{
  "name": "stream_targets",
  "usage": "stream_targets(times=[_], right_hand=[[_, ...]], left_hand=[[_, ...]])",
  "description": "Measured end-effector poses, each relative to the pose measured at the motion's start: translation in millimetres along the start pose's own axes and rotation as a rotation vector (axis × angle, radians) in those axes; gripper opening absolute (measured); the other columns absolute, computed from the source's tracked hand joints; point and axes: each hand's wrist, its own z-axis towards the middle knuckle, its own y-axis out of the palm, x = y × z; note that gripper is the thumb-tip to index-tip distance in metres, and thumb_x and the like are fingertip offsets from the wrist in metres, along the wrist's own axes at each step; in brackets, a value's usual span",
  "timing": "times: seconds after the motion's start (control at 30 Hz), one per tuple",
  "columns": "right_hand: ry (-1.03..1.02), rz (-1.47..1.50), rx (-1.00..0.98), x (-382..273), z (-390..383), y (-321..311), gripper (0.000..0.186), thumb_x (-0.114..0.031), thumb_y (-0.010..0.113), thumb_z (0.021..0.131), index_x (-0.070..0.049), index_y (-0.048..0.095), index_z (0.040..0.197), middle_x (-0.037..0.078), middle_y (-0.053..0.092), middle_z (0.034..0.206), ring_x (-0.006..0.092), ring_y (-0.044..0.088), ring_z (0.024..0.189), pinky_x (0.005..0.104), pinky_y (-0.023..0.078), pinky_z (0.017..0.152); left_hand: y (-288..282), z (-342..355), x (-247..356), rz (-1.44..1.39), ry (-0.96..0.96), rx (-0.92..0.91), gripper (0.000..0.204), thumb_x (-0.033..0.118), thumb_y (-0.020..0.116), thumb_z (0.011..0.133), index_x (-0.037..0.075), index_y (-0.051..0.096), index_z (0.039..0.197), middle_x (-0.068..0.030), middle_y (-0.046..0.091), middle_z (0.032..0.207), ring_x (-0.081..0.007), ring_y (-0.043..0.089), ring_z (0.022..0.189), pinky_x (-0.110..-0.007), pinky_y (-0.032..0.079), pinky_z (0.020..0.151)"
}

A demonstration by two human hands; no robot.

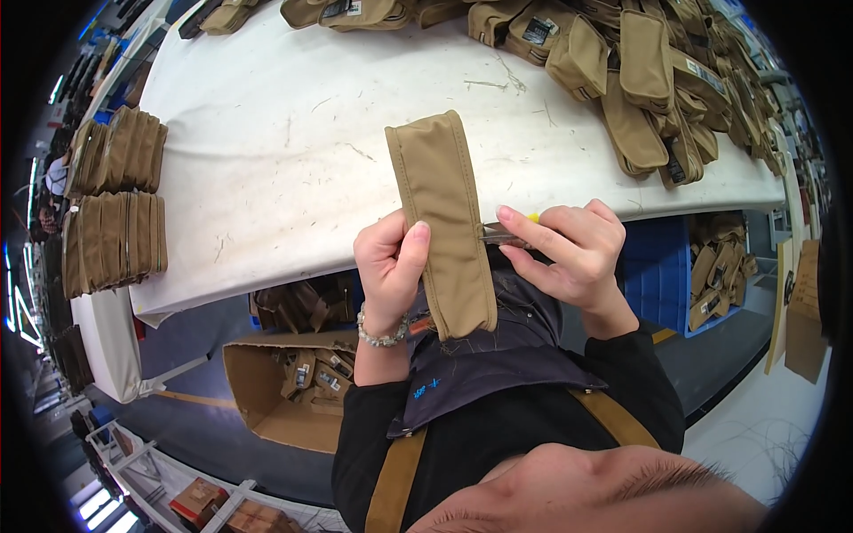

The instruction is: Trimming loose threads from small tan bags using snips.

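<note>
A long khaki fabric piece [438, 173] with stitched edges stands out over the table's front edge. My left hand [388, 266] is closed on its left side, thumb across its face. My right hand [569, 253] grips a small metal cutting tool [496, 234] with a bit of yellow showing, apparently snips, whose tip touches the piece's right edge beside some loose thread. Part of the tool is hidden by my fingers. A dark apron [484, 373] lies over my front below the piece, with stray threads on it.
The white table [267, 133] carries upright stacks of khaki pouches [111, 240] at left and a heaped pile [644, 62] at back right, plus scattered threads. Beneath are a cardboard box [253, 400] and a blue bin [653, 266] with khaki items. A person [55, 173] is at far left.
</note>
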Motion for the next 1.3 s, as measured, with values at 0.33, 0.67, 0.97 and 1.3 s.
stream_targets(times=[0.33, 0.67, 0.97, 1.3], right_hand=[[-0.027, 0.088, -0.044, 0, 0, -2, 0.045, -0.023, 0.082, 0.059, -0.019, 0.074, 0.103, -0.007, 0.053, 0.061, 0.0083, 0.045, 0.048, 0.0276, 0.022, 0.048], [-0.015, 0.215, -0.016, 3, 0, 8, 0.039, -0.025, 0.082, 0.064, -0.020, 0.074, 0.102, -0.009, 0.052, 0.057, 0.0072, 0.044, 0.045, 0.0270, 0.022, 0.046], [-0.005, 0.337, 0.000, 3, -2, 14, 0.030, -0.026, 0.082, 0.068, -0.017, 0.072, 0.095, -0.007, 0.056, 0.058, 0.0076, 0.046, 0.045, 0.0258, 0.024, 0.046], [-0.035, 0.371, 0.087, 12, -8, 19, 0.029, -0.027, 0.082, 0.068, -0.017, 0.073, 0.094, -0.008, 0.055, 0.057, 0.0082, 0.045, 0.045, 0.0258, 0.024, 0.045]], left_hand=[[-3, -5, -1, -0.085, -0.056, 0.016, 0.023, 0.009, 0.052, 0.094, -0.009, 0.064, 0.088, 0.0011, 0.057, 0.069, -0.0026, 0.044, 0.060, -0.020, 0.036, 0.052], [-3, -8, -10, -0.125, -0.057, 0.009, 0.026, 0.011, 0.050, 0.094, -0.010, 0.065, 0.094, -0.0041, 0.064, 0.078, -0.0051, 0.051, 0.066, -0.021, 0.042, 0.058], [-1, -11, -13, -0.339, -0.147, -0.044, 0.034, 0.019, 0.052, 0.094, -0.012, 0.063, 0.101, -0.0130, 0.069, 0.091, -0.0111, 0.062, 0.076, -0.024, 0.050, 0.068], [-2, -12, -17, -0.330, -0.173, -0.001, 0.042, 0.028, 0.054, 0.089, -0.012, 0.061, 0.099, -0.0175, 0.068, 0.091, -0.0187, 0.066, 0.075, -0.030, 0.056, 0.068]])
